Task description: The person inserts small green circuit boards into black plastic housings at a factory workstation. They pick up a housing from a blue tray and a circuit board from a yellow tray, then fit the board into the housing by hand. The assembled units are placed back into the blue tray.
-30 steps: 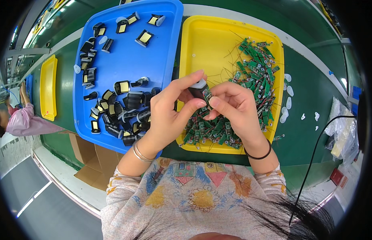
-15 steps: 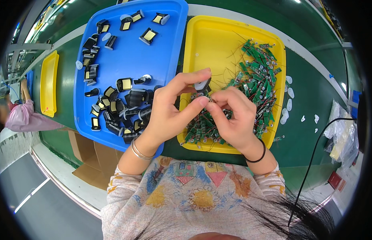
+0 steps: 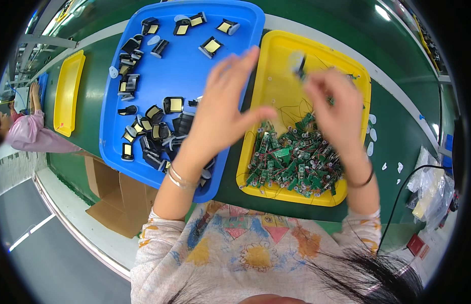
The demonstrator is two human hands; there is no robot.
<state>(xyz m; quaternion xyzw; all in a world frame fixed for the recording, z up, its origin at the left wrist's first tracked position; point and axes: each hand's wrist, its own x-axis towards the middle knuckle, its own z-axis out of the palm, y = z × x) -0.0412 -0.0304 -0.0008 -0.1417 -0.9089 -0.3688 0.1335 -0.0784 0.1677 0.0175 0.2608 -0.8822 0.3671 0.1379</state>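
My left hand (image 3: 215,109) is held over the right side of the blue tray (image 3: 167,76), with its fingers stretched, its thumb apart and nothing in it. Above the yellow tray (image 3: 281,86), my right hand (image 3: 334,99) is smeared by motion. At its fingertips is a black plastic housing (image 3: 299,66) with a pale rounded end, also blurred. Below lies a heap of small green circuit boards (image 3: 296,157) with thin wires, partly covered by my right hand. Several black housings with yellowish pads (image 3: 154,112) lie in the blue tray; my left forearm hides some.
Pale oval pieces (image 3: 373,134) lie on the green table (image 3: 397,116) right of the yellow tray. Farther right are a black cable (image 3: 397,202) and clear plastic bags (image 3: 432,185). Leftward are another yellow tray (image 3: 68,96), a cardboard box (image 3: 114,197) and a person in pink (image 3: 38,134).
My hands have parted: the left has opened and lifted away, the right has moved up and right with the black housing. The boards now lie lower in the yellow tray. The view has shifted slightly.
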